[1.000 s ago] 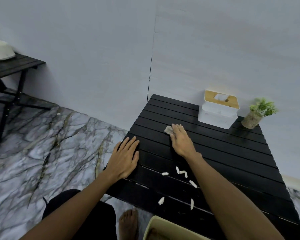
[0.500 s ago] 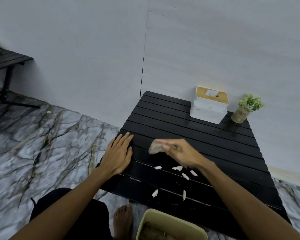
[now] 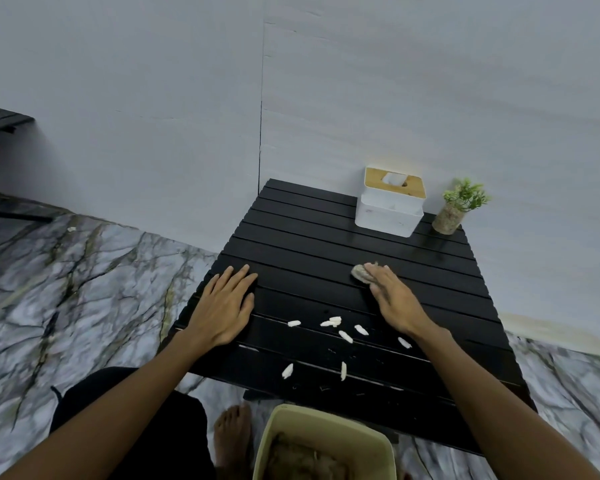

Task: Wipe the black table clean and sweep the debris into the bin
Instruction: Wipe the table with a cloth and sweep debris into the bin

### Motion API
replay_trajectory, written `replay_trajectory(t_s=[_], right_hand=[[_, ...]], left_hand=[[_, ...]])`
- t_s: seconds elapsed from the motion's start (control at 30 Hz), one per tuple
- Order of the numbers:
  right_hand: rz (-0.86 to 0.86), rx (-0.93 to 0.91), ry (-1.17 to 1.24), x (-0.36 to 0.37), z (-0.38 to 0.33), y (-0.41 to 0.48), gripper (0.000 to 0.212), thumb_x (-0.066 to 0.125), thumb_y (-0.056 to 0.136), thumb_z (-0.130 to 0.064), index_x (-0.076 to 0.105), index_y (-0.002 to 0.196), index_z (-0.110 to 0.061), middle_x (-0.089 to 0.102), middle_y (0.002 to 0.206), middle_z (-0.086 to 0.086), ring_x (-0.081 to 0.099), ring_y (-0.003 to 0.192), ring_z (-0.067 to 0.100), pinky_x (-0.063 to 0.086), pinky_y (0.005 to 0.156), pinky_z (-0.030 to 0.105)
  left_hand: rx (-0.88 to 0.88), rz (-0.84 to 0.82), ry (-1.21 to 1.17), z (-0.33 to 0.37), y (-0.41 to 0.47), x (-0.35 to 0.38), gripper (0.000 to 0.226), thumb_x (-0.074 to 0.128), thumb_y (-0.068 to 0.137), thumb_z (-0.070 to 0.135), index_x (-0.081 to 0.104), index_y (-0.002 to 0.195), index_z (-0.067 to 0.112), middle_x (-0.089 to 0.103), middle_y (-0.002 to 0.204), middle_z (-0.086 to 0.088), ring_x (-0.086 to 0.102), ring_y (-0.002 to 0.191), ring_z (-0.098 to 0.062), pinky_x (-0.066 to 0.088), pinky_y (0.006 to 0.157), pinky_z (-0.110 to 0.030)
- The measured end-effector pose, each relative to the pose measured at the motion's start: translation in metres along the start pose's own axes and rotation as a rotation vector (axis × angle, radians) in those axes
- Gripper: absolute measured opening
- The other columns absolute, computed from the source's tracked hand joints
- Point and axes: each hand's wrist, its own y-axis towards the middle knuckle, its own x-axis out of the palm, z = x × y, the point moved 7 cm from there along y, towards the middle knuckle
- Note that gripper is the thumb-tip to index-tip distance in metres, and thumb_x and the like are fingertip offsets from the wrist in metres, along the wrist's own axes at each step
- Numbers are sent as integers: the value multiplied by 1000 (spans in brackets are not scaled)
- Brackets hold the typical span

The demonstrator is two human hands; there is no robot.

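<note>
A plain pale grey wall [image 3: 430,81] fills the upper half of the view; it is split by a thin dark vertical seam [image 3: 261,116] that runs down to the floor line. The floor [image 3: 66,289] is laid in grey-white marble-patterned stone with dark veins and a few yellowish streaks. A pale skirting strip [image 3: 561,336] is seen at the wall's foot on the right. At the far left edge, part of a second dark slatted table [image 3: 0,121] with a thin dark frame is visible, standing close to the wall. The light is soft and even, with only faint shadows cast on the wall and floor.
</note>
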Motion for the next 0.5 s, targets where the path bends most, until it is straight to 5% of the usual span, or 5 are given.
replay_trajectory(t_s=[0.17,0.27,0.3,0.4,0.5], right_hand=[[-138,-149,121,6,-58,-44,42,45,106,-13,49,148,-21,48,150,-13,34,146,9,27,121,26],[-151,-53,271,-14,-66,-65,37,44,108,-20,54,142,-29,60,100,-46,67,92,-8,57,83,23],[-108,-3,325,-26,-61,-67,36,45,107,-22,56,141,-30,62,97,-43,65,85,-11,56,81,19],[94,182,418,-67,-17,-68,35,47,106,-28,58,139,-31,63,134,-9,63,111,9,51,97,31],[198,307,182,-83,44,-81,38,47,105,-26,55,142,-22,59,142,7,55,129,26,41,102,32]], left_hand=[[19,9,-8,7,-3,2,65,13,93,49,39,147,23,29,158,1,19,148,-24,10,120,-41],[27,3,0,10,-5,4,66,11,93,50,39,147,24,29,158,2,18,148,-22,9,120,-40],[27,-1,3,11,-6,4,66,10,93,50,39,147,25,28,158,3,18,148,-22,9,120,-40],[29,-2,-4,12,-10,4,66,10,93,51,39,147,25,28,159,3,18,148,-22,9,120,-41],[42,-5,-16,16,-15,3,65,12,94,50,39,147,24,28,159,3,17,148,-22,9,120,-41]])
